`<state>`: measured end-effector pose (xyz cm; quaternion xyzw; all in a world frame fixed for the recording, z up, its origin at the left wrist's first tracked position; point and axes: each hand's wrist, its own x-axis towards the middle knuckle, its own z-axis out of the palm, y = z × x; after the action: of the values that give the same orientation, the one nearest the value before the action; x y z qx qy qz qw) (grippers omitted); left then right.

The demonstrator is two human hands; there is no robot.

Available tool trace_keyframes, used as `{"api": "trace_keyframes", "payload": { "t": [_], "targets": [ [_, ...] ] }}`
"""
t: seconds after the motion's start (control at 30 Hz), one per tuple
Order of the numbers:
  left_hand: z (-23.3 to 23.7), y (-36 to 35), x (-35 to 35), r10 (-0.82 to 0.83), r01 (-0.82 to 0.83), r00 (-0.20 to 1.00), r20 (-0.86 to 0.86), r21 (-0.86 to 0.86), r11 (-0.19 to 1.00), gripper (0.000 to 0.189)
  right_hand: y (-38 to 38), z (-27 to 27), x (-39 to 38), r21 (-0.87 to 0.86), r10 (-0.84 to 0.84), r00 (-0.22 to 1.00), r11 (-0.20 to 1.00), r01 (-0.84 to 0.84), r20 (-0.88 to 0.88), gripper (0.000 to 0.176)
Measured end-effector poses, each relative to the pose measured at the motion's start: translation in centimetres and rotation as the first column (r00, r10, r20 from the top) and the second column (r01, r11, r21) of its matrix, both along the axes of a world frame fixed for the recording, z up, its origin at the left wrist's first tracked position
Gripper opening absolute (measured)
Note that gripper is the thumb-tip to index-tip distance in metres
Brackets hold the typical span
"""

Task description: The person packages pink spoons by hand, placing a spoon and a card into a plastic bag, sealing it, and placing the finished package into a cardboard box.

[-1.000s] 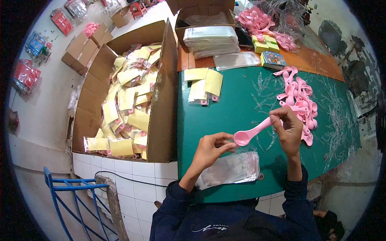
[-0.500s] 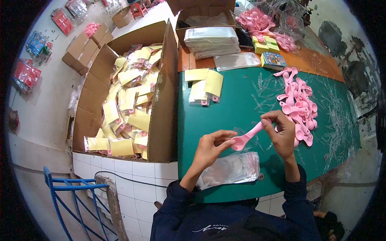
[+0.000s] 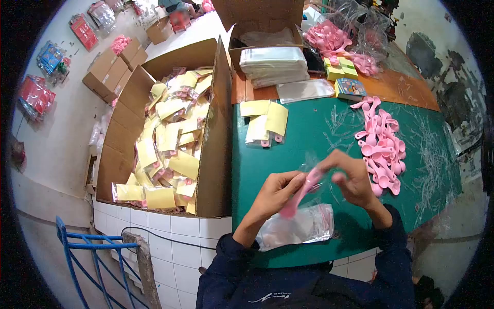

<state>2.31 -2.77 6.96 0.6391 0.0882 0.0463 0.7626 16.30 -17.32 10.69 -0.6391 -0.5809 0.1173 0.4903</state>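
Note:
A pink measuring spoon (image 3: 292,206) slants bowl-down over the table, pinched between the thumb and fingers of my left hand (image 3: 278,192). Its outline is smeared by motion. Clear plastic film (image 3: 310,160) shows around the upper end of the handle. My right hand (image 3: 352,177) is just right of it, blurred, with the thumb apart from the index finger and the index fingertip right at the handle's upper end. Below both hands lies a stack of clear plastic bags (image 3: 303,226). A pile of pink spoons (image 3: 381,147) spreads to the right of my right hand.
A large cardboard box (image 3: 216,139) of bagged items with yellow cards stands left of the green table (image 3: 303,129). Several packed yellow-card bags (image 3: 265,121) lie at the table's left. Behind are stacked clear bags (image 3: 272,64) and card bundles (image 3: 339,69). Plastic scraps (image 3: 429,154) litter the right side.
The spoon has swung bowl-down toward me, and my left hand's grip is now higher on it. My right thumb has come away from the handle.

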Motion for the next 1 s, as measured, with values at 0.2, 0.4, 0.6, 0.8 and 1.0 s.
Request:
{"api": "trace_keyframes", "payload": {
  "t": [0.2,0.4,0.6,0.8,1.0],
  "targets": [
    [0.0,1.2,-1.1,0.067,-0.059,0.990,0.121,-0.070,0.996,0.028,5.4,-1.6,17.0,0.026,-0.166,0.983,0.986,0.165,0.077,0.038],
    [-0.7,1.6,-1.6,0.097,-0.070,0.980,0.175,-0.154,0.986,0.033,4.7,-6.6,30.3,-0.316,-0.615,0.602,0.517,0.796,0.510,0.046],
    [-0.7,0.9,-1.0,0.118,-0.090,0.986,0.121,-0.216,0.972,0.047,5.2,-12.5,33.8,0.315,-0.818,0.132,0.358,0.879,0.560,0.025],
    [-0.2,1.1,-0.7,0.073,-0.064,0.993,0.095,-0.090,0.994,0.036,3.8,-3.2,24.1,-0.251,-0.335,0.853,0.935,0.250,-0.400,0.018],
    [-0.5,1.0,-0.3,0.038,-0.037,0.999,0.017,-0.054,0.998,0.032,0.8,2.6,6.4,-0.187,-0.211,0.911,0.971,0.152,-0.355,0.027]
  ]
}}
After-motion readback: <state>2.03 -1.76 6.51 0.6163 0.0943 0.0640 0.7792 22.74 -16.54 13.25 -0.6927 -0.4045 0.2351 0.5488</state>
